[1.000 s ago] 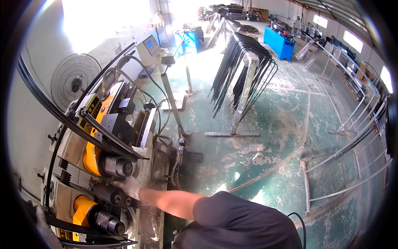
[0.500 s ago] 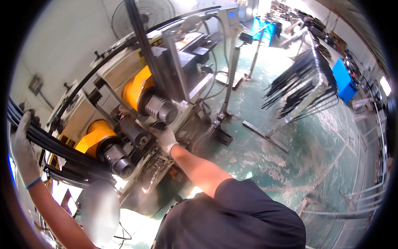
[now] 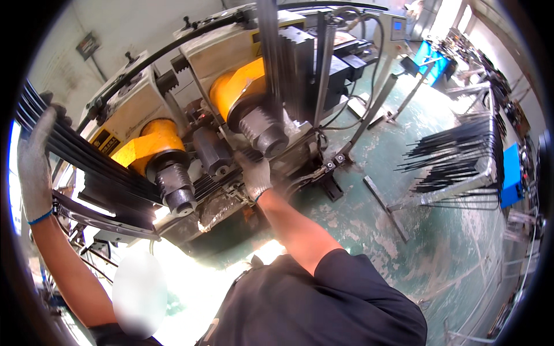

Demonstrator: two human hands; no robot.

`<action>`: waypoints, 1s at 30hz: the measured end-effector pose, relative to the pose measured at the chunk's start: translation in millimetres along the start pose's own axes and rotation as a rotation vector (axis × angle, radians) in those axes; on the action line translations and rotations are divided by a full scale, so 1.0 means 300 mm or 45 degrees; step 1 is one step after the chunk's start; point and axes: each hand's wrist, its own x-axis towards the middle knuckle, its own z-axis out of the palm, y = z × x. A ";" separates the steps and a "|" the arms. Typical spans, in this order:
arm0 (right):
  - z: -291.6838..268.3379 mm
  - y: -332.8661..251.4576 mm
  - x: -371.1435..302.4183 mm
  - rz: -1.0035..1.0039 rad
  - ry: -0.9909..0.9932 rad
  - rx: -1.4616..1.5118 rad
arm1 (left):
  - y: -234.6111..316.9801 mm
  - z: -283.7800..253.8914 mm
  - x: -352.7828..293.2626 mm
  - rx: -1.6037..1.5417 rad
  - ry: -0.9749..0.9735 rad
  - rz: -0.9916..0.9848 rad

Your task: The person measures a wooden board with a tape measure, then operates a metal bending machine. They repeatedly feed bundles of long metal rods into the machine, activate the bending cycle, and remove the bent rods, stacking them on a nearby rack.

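Note:
A bundle of long black bars runs from the left edge into the machine, passing below the yellow housings. My left hand, in a pale glove with dark fingers, is wrapped around the bundle near its left end. Further right, my gloved right hand is closed over the bars where they come out beside a dark hexagonal block; its fingertips are blurred and partly hidden. Above and left of that hand are two yellow housings, each with a thick threaded shaft and dark nut.
A black upright post rises by the machine's right housing. A metal stand with a small screen is behind it. To the right, a rack carries many thin black rods above a metal floor bar. Blue panels stand farther off.
My view has swung, so the machine and rack sit further right and lower in the picture. Both hands stay on the bars; my right hand shows further right, close to the right shaft.

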 end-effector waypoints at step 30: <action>-0.082 -0.140 -0.100 0.413 0.002 0.443 | 0.072 -0.162 -0.261 -0.119 0.040 0.030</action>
